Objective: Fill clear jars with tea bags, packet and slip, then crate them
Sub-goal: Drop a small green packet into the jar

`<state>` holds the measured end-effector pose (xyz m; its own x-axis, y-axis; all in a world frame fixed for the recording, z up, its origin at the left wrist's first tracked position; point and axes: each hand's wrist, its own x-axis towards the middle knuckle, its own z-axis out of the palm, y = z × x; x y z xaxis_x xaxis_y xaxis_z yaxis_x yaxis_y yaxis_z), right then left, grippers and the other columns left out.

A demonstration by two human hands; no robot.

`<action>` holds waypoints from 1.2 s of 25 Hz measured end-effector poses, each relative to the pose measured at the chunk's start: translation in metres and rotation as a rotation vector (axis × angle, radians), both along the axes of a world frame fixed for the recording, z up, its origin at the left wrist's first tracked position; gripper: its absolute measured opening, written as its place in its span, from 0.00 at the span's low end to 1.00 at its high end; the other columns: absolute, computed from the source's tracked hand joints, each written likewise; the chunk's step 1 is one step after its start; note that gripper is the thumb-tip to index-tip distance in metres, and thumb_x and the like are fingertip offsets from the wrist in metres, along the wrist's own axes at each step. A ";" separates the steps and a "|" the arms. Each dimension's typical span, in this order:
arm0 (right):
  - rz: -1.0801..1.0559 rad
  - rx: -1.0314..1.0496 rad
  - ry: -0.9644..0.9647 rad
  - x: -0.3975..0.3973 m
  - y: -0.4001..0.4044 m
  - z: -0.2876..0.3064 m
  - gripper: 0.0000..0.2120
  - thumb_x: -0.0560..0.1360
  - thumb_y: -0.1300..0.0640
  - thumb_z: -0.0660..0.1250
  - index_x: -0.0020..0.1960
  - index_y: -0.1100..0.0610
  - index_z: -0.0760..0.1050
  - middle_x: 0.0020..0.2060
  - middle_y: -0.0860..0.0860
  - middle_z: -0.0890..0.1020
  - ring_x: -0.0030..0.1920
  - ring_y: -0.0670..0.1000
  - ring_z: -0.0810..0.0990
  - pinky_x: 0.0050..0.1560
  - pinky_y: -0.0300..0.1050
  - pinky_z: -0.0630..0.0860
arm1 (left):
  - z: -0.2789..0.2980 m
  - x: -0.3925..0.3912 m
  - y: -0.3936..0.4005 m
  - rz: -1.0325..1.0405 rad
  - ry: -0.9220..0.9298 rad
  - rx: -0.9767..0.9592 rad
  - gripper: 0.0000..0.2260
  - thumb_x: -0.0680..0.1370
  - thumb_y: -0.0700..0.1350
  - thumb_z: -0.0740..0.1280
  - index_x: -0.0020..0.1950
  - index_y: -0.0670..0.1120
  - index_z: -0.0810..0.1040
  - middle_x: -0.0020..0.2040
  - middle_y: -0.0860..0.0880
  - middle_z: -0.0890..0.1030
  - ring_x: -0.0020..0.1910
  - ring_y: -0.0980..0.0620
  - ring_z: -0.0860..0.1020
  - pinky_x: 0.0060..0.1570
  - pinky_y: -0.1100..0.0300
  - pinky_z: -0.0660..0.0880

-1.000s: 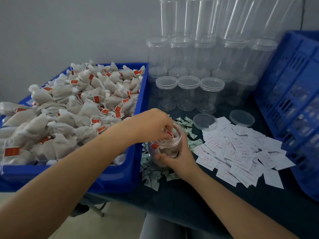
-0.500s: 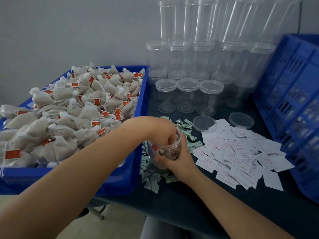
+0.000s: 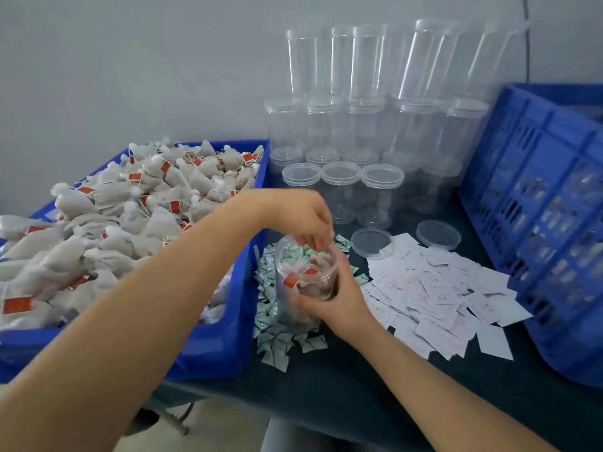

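Right hand [image 3: 329,300] gripping jar [image 3: 306,278], left hand [image 3: 301,213] loosely curled above, seemingly empty: could tip jar.

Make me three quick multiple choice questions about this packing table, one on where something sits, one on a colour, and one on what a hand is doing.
1. Where do the paper slips lie?
A. In the bin of tea bags
B. On the table, right of the held jar
C. Inside the crate

2. What colour are the tea bag tags?
A. Red
B. Green
C. Yellow

3. What is the right hand doing?
A. Resting flat
B. Gripping the open jar
C. Lifting a lid

Answers: 1 B, slips spread beside the jar. 2 A, red squares on strings. 3 B, fingers wrap the jar's side.
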<state>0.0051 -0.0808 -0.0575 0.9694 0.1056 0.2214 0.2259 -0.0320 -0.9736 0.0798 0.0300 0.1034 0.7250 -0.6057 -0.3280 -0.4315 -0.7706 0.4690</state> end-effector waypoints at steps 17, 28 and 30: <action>-0.128 -0.046 -0.035 -0.034 -0.071 -0.015 0.40 0.57 0.50 0.81 0.61 0.25 0.68 0.59 0.35 0.78 0.62 0.41 0.77 0.56 0.33 0.76 | -0.121 0.026 -0.025 -0.009 -0.389 0.488 0.09 0.77 0.38 0.61 0.53 0.39 0.79 0.50 0.41 0.80 0.49 0.43 0.78 0.50 0.53 0.77; -0.074 -0.015 -0.025 -0.035 -0.069 -0.018 0.41 0.58 0.51 0.81 0.60 0.22 0.67 0.57 0.29 0.76 0.62 0.37 0.76 0.53 0.29 0.75 | -0.122 0.027 -0.021 0.007 -0.398 0.511 0.11 0.78 0.34 0.58 0.54 0.39 0.78 0.54 0.41 0.79 0.52 0.43 0.78 0.51 0.54 0.76; -0.076 -0.012 -0.021 -0.035 -0.069 -0.018 0.41 0.59 0.51 0.81 0.61 0.23 0.66 0.58 0.29 0.76 0.63 0.38 0.76 0.54 0.29 0.75 | -0.117 0.027 -0.021 0.037 -0.404 0.460 0.11 0.78 0.35 0.59 0.54 0.39 0.79 0.53 0.41 0.80 0.52 0.43 0.78 0.50 0.54 0.76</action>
<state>-0.0303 -0.1496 -0.0758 0.9699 0.0348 0.2410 0.2427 -0.0612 -0.9682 0.1068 0.0085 -0.0132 0.8643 -0.4393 -0.2449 -0.4751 -0.8729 -0.1108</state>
